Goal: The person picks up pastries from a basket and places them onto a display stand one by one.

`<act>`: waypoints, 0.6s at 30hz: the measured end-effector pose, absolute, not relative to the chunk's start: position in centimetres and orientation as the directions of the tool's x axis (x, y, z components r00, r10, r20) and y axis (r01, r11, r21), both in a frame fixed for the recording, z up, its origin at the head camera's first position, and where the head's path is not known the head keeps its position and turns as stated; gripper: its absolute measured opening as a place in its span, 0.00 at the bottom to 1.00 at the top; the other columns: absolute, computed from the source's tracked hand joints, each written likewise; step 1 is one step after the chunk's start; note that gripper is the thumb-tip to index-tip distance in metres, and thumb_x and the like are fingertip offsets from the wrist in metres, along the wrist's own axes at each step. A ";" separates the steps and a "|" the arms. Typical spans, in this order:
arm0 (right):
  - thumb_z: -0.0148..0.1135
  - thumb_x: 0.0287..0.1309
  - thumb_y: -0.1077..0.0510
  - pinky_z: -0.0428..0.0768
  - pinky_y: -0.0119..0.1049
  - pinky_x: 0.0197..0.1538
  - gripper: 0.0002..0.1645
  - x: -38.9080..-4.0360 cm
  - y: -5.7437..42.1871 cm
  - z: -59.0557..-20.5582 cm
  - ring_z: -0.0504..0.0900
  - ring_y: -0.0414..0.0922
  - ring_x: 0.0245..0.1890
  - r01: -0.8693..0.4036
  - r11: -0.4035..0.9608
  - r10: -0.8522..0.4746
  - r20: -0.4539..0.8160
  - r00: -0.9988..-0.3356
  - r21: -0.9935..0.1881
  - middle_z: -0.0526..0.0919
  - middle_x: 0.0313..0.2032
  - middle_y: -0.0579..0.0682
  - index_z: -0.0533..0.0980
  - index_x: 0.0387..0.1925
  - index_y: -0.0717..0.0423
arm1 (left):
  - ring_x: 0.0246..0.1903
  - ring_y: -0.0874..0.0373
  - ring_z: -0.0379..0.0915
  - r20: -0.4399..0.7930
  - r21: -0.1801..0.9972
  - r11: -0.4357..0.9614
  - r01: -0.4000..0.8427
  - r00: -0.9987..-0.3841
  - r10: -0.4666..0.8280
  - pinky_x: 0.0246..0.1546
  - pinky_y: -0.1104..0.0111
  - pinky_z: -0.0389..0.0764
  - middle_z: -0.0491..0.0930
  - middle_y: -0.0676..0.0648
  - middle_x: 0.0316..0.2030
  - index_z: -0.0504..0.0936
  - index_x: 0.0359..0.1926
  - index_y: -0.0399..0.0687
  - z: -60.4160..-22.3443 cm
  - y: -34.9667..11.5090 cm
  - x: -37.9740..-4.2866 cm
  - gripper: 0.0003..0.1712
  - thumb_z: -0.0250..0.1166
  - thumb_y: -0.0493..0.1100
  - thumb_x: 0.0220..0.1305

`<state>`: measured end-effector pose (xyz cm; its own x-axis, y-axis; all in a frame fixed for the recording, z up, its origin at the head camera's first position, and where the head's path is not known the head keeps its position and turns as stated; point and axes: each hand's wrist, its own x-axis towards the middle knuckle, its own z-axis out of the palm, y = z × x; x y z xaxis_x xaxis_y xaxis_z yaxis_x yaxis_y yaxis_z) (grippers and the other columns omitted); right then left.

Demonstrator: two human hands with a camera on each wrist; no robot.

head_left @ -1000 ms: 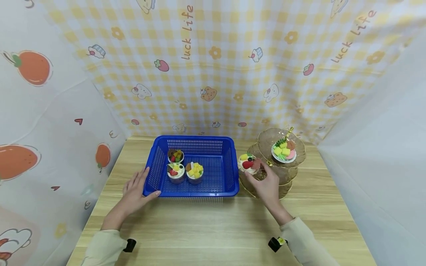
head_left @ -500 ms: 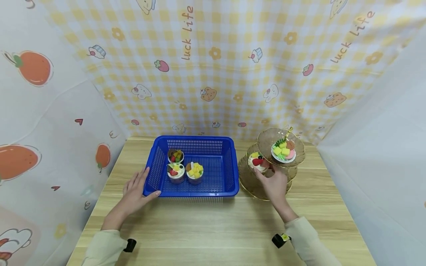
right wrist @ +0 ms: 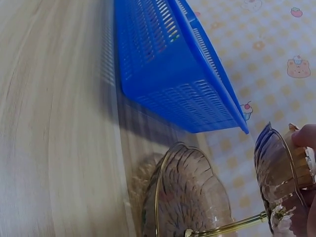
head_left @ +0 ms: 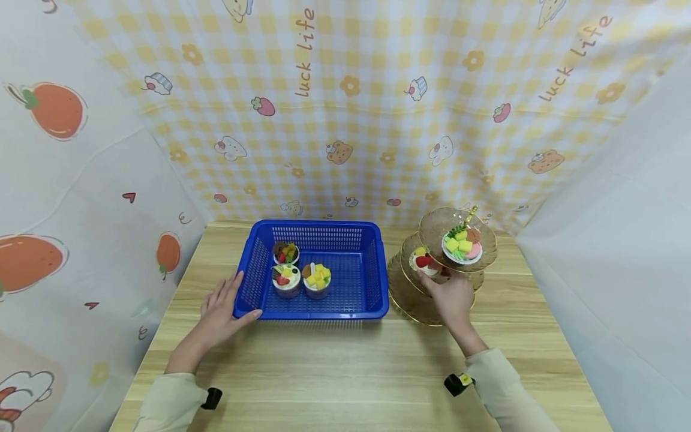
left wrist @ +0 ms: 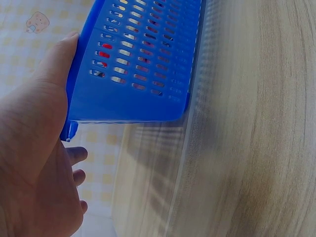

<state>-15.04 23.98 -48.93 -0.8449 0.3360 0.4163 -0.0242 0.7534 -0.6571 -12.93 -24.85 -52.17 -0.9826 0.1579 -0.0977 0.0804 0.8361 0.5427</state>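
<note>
My right hand [head_left: 453, 296] holds a toy dessert cup [head_left: 423, 263] with cream, a red strawberry and yellow fruit, at the middle tier of a clear amber tiered stand [head_left: 402, 294]. The top tier and my fingers hide part of that cup. In the right wrist view, the thumb [right wrist: 307, 134] lies against the cup [right wrist: 297, 154] over the tier's gold rim. My left hand [head_left: 220, 312] rests on the front left corner of a blue plastic basket [head_left: 345, 315], thumb on the front rim, fingers extended along the left side. The left wrist view shows its thumb [left wrist: 61, 59] on the basket's rim.
Three dessert cups stand at the left and middle of the basket: a dark fruit cup [head_left: 285, 254], a cream cup [head_left: 286, 281] and a yellow-cube cup [head_left: 317, 281]. Another dessert cup [head_left: 462, 246] sits on the stand's top tier, beside its gold post [head_left: 472, 215].
My right hand has moved right with the strawberry dessert cup, from beside the basket's right edge in under the top tier. My left hand and the basket have stayed in place.
</note>
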 end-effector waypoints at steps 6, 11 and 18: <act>0.80 0.41 0.45 0.74 0.47 0.30 0.26 -15.1 24.2 -49.1 0.85 0.54 0.31 0.001 0.763 0.340 0.400 -0.851 -0.646 0.89 0.30 0.57 0.82 0.38 0.56 | 0.75 0.26 0.31 -0.097 0.546 0.834 0.084 -0.982 0.162 0.68 0.29 0.33 0.41 0.29 0.77 0.33 0.80 0.52 -52.2 -24.8 -12.9 0.62 0.64 0.66 0.61; 0.80 0.40 0.45 0.75 0.48 0.30 0.27 -15.1 24.3 -49.0 0.86 0.55 0.32 0.000 0.775 0.321 0.395 -0.861 -0.632 0.89 0.31 0.58 0.82 0.39 0.57 | 0.75 0.26 0.31 -0.098 0.541 0.837 0.081 -0.982 0.159 0.68 0.29 0.33 0.41 0.29 0.77 0.33 0.80 0.52 -52.2 -24.9 -13.0 0.63 0.63 0.69 0.60; 0.81 0.40 0.44 0.77 0.52 0.34 0.32 -15.1 24.4 -49.1 0.86 0.57 0.36 -0.002 0.794 0.289 0.381 -0.878 -0.608 0.88 0.35 0.59 0.80 0.43 0.58 | 0.75 0.27 0.29 -0.103 0.551 0.831 0.076 -0.982 0.158 0.68 0.29 0.32 0.40 0.29 0.77 0.33 0.80 0.53 -52.1 -24.9 -12.9 0.63 0.62 0.69 0.60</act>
<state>-15.08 24.38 -49.08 -0.8784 0.2890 0.3805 -0.0019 0.7942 -0.6077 -12.91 -24.86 -52.07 -0.9821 0.1580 -0.1030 0.0759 0.8307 0.5515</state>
